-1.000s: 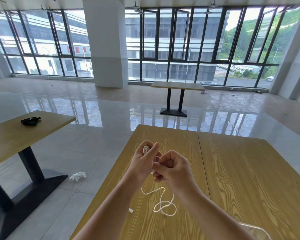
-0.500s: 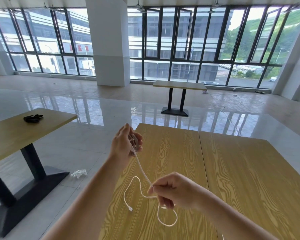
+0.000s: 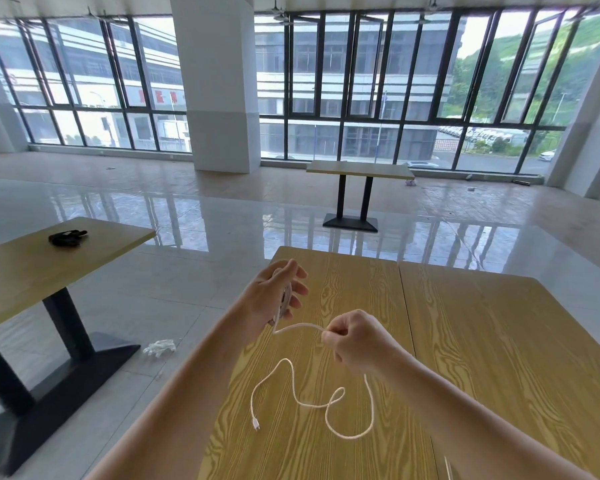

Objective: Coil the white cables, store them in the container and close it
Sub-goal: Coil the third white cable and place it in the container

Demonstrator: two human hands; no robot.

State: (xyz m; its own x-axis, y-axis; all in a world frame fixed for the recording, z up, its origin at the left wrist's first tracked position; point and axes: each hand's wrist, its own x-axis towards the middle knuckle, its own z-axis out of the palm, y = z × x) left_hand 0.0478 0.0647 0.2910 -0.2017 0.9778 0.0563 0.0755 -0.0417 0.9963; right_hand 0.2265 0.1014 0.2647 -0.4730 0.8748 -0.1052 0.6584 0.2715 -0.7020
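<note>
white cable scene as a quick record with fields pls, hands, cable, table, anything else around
left hand: holds the coiled part of the white cable, fingers curled round the loops
right hand: pinches the cable a short way from the coil
loose end: lies in curves on the wooden table, plug tip near the left edge
container: not clearly in view
side table: to the left, with a black object on it
floor: crumpled white item beside the table base

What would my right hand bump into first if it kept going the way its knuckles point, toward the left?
Most likely the left hand, which holds the coiled part of the white cable; the right hand pinches that cable's taut stretch. Depth is uncertain.
</note>
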